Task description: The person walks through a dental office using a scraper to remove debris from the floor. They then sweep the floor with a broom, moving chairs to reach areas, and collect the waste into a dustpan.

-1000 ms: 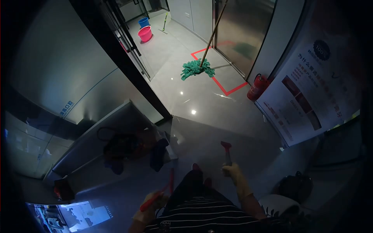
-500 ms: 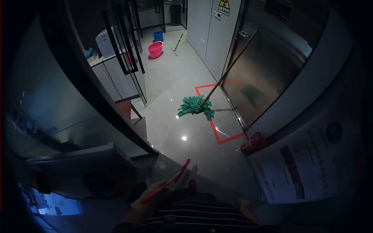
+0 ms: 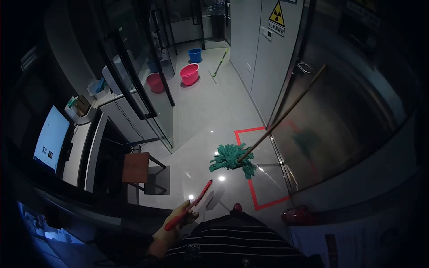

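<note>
My left hand (image 3: 175,213), low in the view, is closed around a long, slim red tool (image 3: 196,202). The tool narrows to a dark tip that points forward and to the right; its exact kind I cannot tell. Beyond that tip a mop (image 3: 230,158) with green strands rests on the floor. Its wooden handle slants up to the right, against the metal door in this view. Out of the frame is my right hand.
Red tape (image 3: 252,192) marks the floor before the metal door (image 3: 330,116). A wooden stool (image 3: 136,167) stands left, near a glass door (image 3: 163,120). Farther off are a pink bucket (image 3: 189,75), a blue bucket (image 3: 195,55) and a green-handled squeegee (image 3: 220,64). A red fire extinguisher (image 3: 297,215) is at right.
The view has moved forward and turned, so the mop, buckets and tape appear lower, and the stool and monitor show at left. My right hand has left the frame.
</note>
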The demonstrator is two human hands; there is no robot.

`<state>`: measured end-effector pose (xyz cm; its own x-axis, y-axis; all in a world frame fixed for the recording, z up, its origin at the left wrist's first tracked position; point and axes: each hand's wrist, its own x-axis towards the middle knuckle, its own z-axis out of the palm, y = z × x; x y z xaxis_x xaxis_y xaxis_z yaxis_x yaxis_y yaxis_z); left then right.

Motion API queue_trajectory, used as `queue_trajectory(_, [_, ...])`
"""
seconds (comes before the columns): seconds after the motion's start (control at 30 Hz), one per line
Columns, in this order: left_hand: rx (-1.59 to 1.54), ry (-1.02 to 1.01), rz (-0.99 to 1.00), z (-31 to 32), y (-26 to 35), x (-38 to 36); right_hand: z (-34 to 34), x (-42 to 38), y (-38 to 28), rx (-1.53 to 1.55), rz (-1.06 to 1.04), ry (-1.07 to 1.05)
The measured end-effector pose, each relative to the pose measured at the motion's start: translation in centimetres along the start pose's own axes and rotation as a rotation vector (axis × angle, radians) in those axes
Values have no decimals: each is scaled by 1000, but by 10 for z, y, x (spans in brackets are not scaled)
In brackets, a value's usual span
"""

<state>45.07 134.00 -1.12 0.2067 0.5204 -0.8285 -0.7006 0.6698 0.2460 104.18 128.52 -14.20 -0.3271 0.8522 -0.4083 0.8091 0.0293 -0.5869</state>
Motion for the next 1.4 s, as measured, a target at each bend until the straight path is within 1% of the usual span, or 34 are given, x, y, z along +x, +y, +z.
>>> queue_trajectory(0.07, [80, 125, 137, 53, 29, -16, -33, 61, 9, 60, -61, -35])
queue_trajectory(0.1, [67, 139, 152, 58, 45, -11, -48, 92, 17, 85, -87, -57])
queue_trajectory(0.13, [22, 143, 164, 59, 56, -3, -49, 124, 48, 78, -105, -72])
queue_trajectory(0.17, [-25, 142, 176, 65, 68, 7, -54, 241, 55, 316, 193, -97])
queue_trajectory(0.2, [-43, 144, 188, 77, 83, 12, -76, 380, 7, 547, 495, -116])
queue_trajectory(0.23, [-63, 145, 217, 91, 98, 11, -69, 428, 46, 774, 801, -131])
queue_trajectory(0.27, [-81, 146, 246, 101, 114, 16, -130, 455, 20, 762, 789, -137])
queue_trajectory(0.3, [-92, 146, 259, 106, 130, 29, -164, 498, -81, 687, 675, -163])
queue_trajectory(0.33, [-146, 112, 250, 106, 146, 43, -190, 537, -121, 683, 661, -166])
queue_trajectory(0.4, [-190, 75, 255, 112, 193, 67, -223, 608, -179, 693, 675, -183])
queue_trajectory(0.43, [-216, 40, 226, 119, 220, 76, -237, 630, -202, 581, 510, -190])
queue_trajectory(0.5, [-263, -40, 160, 131, 278, 95, -250, 653, -245, 569, 508, -101])
queue_trajectory(0.53, [-342, -113, 149, 116, 304, 128, -251, 669, -250, 589, 519, -141])
queue_trajectory(0.6, [-340, -246, 256, 109, 354, 174, -243, 683, -240, 750, 605, -185])
queue_trajectory(0.63, [-246, -208, 271, 106, 383, 191, -201, 722, -140, 741, 598, -173])
queue_trajectory(0.67, [-246, -222, 276, 94, 412, 220, -141, 754, -58, 335, 71, -217])
queue_trajectory(0.7, [-289, -377, 201, 78, 437, 257, -123, 747, -19, 567, 51, -293])
queue_trajectory(0.73, [-332, -524, 119, 72, 458, 280, -120, 749, -6, 804, 35, -372])
queue_trajectory(0.77, [-583, -950, -56, 103, 483, 284, -128, 765, -15, 805, 45, -373])
queue_trajectory(0.8, [-588, -939, -66, 106, 504, 294, -130, 751, 18, 754, 43, -349])
queue_trajectory(0.83, [-401, -604, 12, 108, 528, 306, -134, 734, 36, 709, 39, -325])
queue_trajectory(0.87, [-206, -271, 85, 109, 552, 322, -130, 744, 32, 663, 35, -302])
queue_trajectory(0.9, [39, -125, 268, 111, 566, 346, -128, 756, 28, 616, 31, -278])
queue_trajectory(0.93, [44, -115, 257, 133, 586, 349, -130, 770, 21, 569, 26, -257])
queue_trajectory(1.0, [-162, 29, 139, 172, 634, 356, -142, 814, 2, 473, 4, -215])
queue_trajectory(1.03, [-287, -57, 143, 167, 654, 380, -155, 844, -9, 421, -10, -197])
queue_trajectory(1.13, [-404, -59, 114, 170, 712, 421, -215, 930, -42, 253, -52, -167])
queue_trajectory(1.2, [-316, 119, 223, 215, 748, 416, -283, 987, -66, 116, -83, -178])
queue_trajectory(1.23, [-366, 54, 267, 229, 764, 413, -317, 1015, -82, 47, -102, -196])
queue_trajectory(1.27, [-440, 42, 286, 248, 781, 411, -351, 1065, -116, -17, -126, -219])
queue_trajectory(1.3, [-511, 29, 313, 270, 803, 410, -376, 1087, -128, -77, -158, -236])
queue_trajectory(1.33, [-479, 8, 332, 302, 828, 395, -385, 1109, -141, -137, -194, -249])
queue_trajectory(1.37, [-507, 34, 338, 298, 841, 404, -390, 1180, -150, -143, -207, -285])
queue_trajectory(1.4, [-552, -142, 352, 286, 856, 421, -401, 1252, -148, 371, 393, -264])
